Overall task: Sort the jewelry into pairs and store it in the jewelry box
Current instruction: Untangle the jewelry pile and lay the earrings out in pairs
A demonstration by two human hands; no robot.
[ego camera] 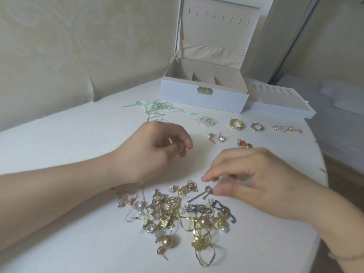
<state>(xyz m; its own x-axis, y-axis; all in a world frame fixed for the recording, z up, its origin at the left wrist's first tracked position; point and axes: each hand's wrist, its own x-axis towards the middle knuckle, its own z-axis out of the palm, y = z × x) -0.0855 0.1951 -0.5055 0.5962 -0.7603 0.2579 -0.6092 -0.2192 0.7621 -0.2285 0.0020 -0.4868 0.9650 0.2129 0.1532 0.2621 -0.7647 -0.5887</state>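
A tangled pile of gold, pearl and blue earrings (177, 213) lies on the white table (59, 134) in front of me. My right hand (256, 180) pinches a silver stud earring (202, 194) at the pile's upper edge. My left hand (155, 148) hovers just left of it with loosely curled fingers, holding nothing. Sorted pairs lie farther back: white flower pieces (205, 121), pearl studs with red posts (215, 137), gold rings (236, 124), silver rings (257, 127), pearl pieces (283, 128), a small pink-gold piece (244, 144). The white jewelry box (202, 93) stands open behind them.
A removable tray (279, 107) from the box sits to its right. Mint green ribbon (155, 109) lies left of the box. The round table edge curves away on the right; a cream wall stands behind.
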